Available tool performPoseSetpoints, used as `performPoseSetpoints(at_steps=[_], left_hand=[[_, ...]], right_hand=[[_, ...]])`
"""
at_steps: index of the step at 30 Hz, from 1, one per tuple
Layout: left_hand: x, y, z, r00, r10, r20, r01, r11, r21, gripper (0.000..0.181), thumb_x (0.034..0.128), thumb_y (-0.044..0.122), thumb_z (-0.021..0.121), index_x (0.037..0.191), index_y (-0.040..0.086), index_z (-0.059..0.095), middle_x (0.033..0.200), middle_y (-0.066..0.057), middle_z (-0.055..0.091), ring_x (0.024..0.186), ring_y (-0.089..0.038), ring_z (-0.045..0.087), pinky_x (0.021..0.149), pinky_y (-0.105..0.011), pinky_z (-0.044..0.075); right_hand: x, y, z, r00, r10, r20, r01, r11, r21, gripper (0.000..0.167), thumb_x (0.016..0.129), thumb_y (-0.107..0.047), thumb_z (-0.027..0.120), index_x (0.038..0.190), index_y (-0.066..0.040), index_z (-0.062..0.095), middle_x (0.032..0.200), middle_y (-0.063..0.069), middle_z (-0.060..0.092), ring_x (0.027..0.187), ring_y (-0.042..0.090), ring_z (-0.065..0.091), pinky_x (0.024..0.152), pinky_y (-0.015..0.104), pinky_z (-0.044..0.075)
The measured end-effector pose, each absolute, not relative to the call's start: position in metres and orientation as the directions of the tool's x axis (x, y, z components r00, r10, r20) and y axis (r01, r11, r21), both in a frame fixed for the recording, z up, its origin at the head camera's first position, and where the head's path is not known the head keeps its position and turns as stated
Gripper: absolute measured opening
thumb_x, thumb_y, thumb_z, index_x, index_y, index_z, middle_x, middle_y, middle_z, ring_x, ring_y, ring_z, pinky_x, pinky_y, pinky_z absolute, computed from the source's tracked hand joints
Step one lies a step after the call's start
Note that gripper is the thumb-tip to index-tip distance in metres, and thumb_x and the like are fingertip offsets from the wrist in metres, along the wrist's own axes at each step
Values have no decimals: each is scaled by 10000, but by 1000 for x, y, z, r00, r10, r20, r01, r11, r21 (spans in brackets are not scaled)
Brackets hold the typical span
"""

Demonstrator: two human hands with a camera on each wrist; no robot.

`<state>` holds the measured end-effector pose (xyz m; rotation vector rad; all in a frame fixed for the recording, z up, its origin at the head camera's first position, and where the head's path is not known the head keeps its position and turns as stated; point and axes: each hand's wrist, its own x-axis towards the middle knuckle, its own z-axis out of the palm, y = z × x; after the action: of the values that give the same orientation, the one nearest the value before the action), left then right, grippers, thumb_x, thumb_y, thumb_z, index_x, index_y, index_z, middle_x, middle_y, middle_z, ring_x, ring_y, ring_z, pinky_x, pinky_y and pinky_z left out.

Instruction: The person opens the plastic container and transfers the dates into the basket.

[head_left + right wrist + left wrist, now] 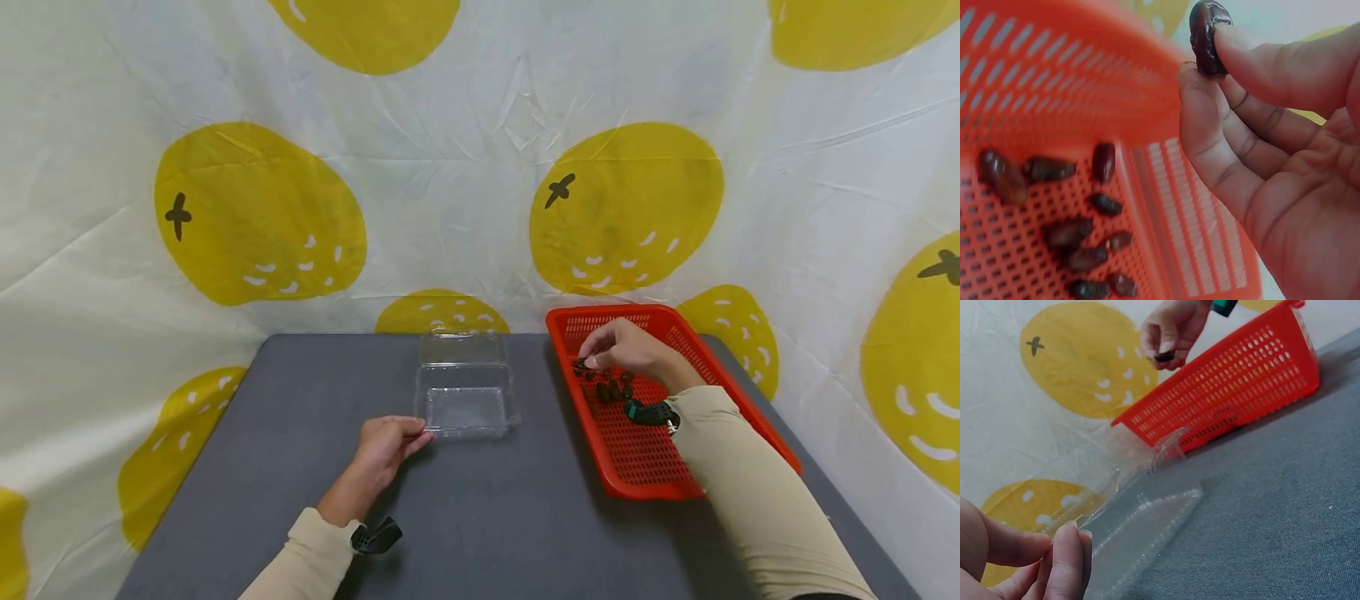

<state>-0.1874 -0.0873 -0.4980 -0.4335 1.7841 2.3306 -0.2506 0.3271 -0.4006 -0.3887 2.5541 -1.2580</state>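
A shiny dark brown date (1209, 39) is pinched between the thumb and fingers of my right hand (626, 347), above the far left part of the red basket (645, 487). Several more dates (1067, 234) lie on the basket's perforated floor below that hand. On the table stands a clear plastic clamshell box (465, 408), its lid (463, 348) folded back on the far side. My left hand (386, 447) pinches the box's near left rim between thumb and fingers. In the left wrist view the date (1164, 356) shows at the right fingertips.
The dark grey table (322, 375) carries the box near its middle and the basket at its right. A white cloth (450, 192) printed with yellow fruit hangs behind the table and along its sides.
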Motion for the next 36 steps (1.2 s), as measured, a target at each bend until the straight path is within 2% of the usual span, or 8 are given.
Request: performPoseSetpoints(at_steps=[6, 13, 19, 22, 24, 29, 31, 36], left_hand=[[-186, -87, -500, -941, -20, -338, -319, -282, 905, 204, 921, -136, 631, 1110, -210, 650, 823, -114, 721, 733, -137, 712, 711, -246, 666], [-186, -85, -501, -938, -3, -348, -333, -283, 900, 221, 932, -113, 643, 1136, -199, 636, 848, -113, 719, 748, -135, 715, 724, -241, 666], [-186, -86, -501, -946, 3, -324, -309, -303, 901, 164, 904, -130, 652, 1061, -176, 669, 828, -102, 725, 757, -149, 733, 731, -238, 661], [-187, -87, -500, -944, 4, -331, -317, -295, 901, 185, 911, -127, 648, 1083, -191, 661, 832, -105, 726, 764, -153, 738, 731, -239, 661], [-188, -88, -500, -942, 7, -336, -323, -292, 900, 144, 920, -124, 641, 1053, -169, 673, 843, -109, 725, 774, -151, 736, 737, -239, 661], [-188, -89, -500, -939, 21, -344, -335, -284, 898, 179, 935, -104, 645, 1099, -174, 660, 876, -123, 731, 799, -157, 734, 748, -245, 663], [-188, -89, -500, -937, 27, -349, -342, -282, 896, 243, 935, -101, 649, 1156, -201, 635, 881, -124, 735, 801, -159, 737, 750, -246, 664], [-190, -92, -500, -937, 30, -348, -341, -289, 895, 232, 929, -110, 645, 1143, -200, 641, 870, -113, 732, 792, -151, 733, 749, -245, 665]], right_hand=[[-243, 351, -411, -941, -312, -130, -91, 603, -793, 144, 943, -41, 718, 1047, 56, 742, 999, 122, 751, 843, 229, 682, 786, 343, 621], [-234, 370, -421, -950, -275, -150, -56, 621, -782, 168, 952, -59, 708, 1070, 58, 738, 1062, 144, 749, 901, 246, 689, 884, 415, 613], [-233, 380, -430, -954, -255, -160, -34, 620, -784, 186, 960, -56, 697, 1087, 75, 731, 1108, 198, 740, 912, 228, 694, 889, 443, 626], [-233, 383, -435, -954, -250, -168, -24, 620, -784, 195, 958, -57, 697, 1087, 86, 728, 1117, 210, 739, 918, 228, 693, 898, 447, 626], [-232, 385, -438, -953, -244, -180, -11, 621, -784, 197, 958, -58, 696, 1086, 87, 730, 1094, 191, 744, 926, 242, 690, 914, 463, 625], [-234, 389, -447, -948, -249, -196, -15, 653, -757, 182, 947, -49, 692, 1060, 85, 741, 991, 123, 749, 884, 235, 673, 891, 443, 628], [-235, 389, -450, -947, -246, -208, -8, 664, -747, 172, 938, -36, 693, 1050, 83, 744, 978, 124, 747, 869, 225, 669, 882, 440, 634], [-236, 386, -454, -940, -238, -246, 17, 685, -729, 153, 923, -2, 684, 1039, 80, 744, 971, 126, 750, 874, 218, 677, 882, 447, 646]])
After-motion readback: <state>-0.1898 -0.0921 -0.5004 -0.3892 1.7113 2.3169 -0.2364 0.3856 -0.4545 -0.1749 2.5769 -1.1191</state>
